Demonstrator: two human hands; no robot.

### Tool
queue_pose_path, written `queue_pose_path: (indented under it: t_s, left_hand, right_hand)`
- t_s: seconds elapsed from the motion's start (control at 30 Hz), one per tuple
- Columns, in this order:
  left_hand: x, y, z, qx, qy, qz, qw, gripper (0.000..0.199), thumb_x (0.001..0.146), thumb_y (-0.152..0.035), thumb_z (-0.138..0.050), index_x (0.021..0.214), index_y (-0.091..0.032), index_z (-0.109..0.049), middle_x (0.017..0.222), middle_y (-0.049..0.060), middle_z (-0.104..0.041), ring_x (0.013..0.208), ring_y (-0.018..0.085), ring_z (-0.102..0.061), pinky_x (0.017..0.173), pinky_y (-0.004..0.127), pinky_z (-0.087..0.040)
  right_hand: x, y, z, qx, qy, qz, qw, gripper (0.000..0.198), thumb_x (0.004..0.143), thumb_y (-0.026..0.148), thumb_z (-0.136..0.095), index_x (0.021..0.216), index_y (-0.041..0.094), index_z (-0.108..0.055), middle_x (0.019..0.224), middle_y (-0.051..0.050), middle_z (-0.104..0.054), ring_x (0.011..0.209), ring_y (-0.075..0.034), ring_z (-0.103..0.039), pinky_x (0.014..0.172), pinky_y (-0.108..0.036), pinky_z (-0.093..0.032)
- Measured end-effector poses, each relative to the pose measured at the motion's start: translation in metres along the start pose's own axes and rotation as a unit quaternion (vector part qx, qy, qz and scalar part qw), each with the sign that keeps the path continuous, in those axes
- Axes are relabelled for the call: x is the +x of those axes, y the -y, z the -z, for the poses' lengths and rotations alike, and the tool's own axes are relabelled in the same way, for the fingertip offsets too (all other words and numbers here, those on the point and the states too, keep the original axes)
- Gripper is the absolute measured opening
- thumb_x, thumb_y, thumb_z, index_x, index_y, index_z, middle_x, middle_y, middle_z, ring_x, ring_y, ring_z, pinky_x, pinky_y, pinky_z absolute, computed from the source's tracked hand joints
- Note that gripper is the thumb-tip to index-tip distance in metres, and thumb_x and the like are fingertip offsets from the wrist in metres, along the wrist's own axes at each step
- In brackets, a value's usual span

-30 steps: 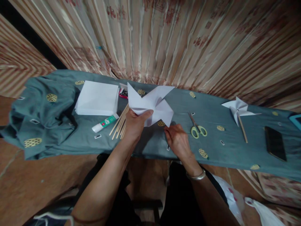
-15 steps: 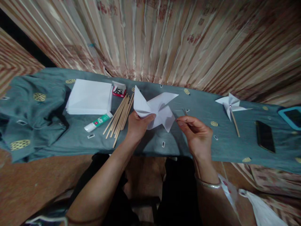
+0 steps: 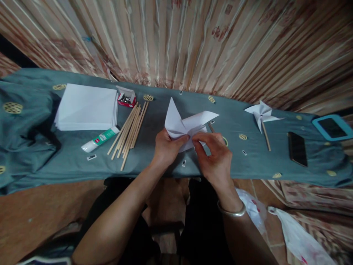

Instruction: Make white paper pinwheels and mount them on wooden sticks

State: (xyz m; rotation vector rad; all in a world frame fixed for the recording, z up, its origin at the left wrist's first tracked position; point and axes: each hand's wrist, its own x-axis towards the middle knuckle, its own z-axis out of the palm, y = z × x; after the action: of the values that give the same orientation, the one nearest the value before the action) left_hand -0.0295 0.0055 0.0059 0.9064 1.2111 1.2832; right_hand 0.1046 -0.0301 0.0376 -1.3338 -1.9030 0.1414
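My left hand (image 3: 168, 149) grips a folded white paper pinwheel (image 3: 176, 119), its thumb pressed near the middle where the blades meet. At that centre, my right hand (image 3: 213, 154) has thumb and forefinger pinched together against the paper. Whatever is between these fingertips is too small to make out now. The pinwheel is held above the cloth, and part of it is hidden behind both hands. Partly covered by my right hand lies a tool with a yellow-green loop handle (image 3: 225, 141), probably scissors.
On the cloth-covered table (image 3: 149, 162) lie a paper stack (image 3: 86, 106), a red box (image 3: 127, 99) of small metal pieces, a glue tube (image 3: 99, 140) and several wooden sticks (image 3: 129, 129). Rightward are a pinwheel on a stick (image 3: 261, 115), a phone (image 3: 298, 149) and a blue-framed device (image 3: 332, 127).
My right hand has moved left from beside the pinwheel to its centre, carrying a tiny dark item that showed at its fingertips. My left hand keeps its hold. The camera view has shifted.
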Motion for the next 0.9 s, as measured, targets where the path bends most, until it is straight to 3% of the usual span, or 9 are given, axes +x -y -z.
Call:
queue_pose_path:
  t_s: [0.13,0.43,0.9]
  left_hand:
    - [0.0003,0.002,-0.0003,0.015,0.007,-0.005,1.0,0.025,0.06,-0.022,-0.076,0.081,-0.011,-0.07,0.078,0.002,-0.073,0.071,0.017,-0.066,0.068,0.027,-0.052]
    - [0.0006,0.0029,0.0022,0.059,0.034,-0.044,0.997,0.028,0.064,-0.016,-0.072,0.091,-0.01,-0.071,0.091,0.007,-0.075,0.084,0.021,-0.069,0.077,0.031,-0.053]
    - [-0.0012,0.002,0.0057,0.091,0.043,-0.06,0.993,0.032,0.067,-0.016,-0.072,0.098,-0.011,-0.07,0.096,0.007,-0.075,0.09,0.023,-0.07,0.082,0.034,-0.054]
  right_hand:
    - [-0.0021,-0.0028,0.0021,0.014,0.01,-0.009,1.0,0.013,0.09,0.013,-0.058,0.092,0.023,-0.067,0.092,-0.001,-0.074,0.089,-0.018,-0.063,0.084,-0.035,-0.051]
    - [-0.0044,-0.0083,-0.0012,0.121,0.033,-0.141,0.982,0.008,0.084,0.019,-0.066,0.09,0.023,-0.068,0.084,0.002,-0.068,0.079,-0.014,-0.063,0.077,-0.031,-0.051]
    - [-0.0032,-0.0096,-0.003,0.137,0.037,-0.161,0.977,0.008,0.081,0.017,-0.066,0.087,0.023,-0.068,0.081,0.002,-0.067,0.077,-0.014,-0.06,0.076,-0.032,-0.049]
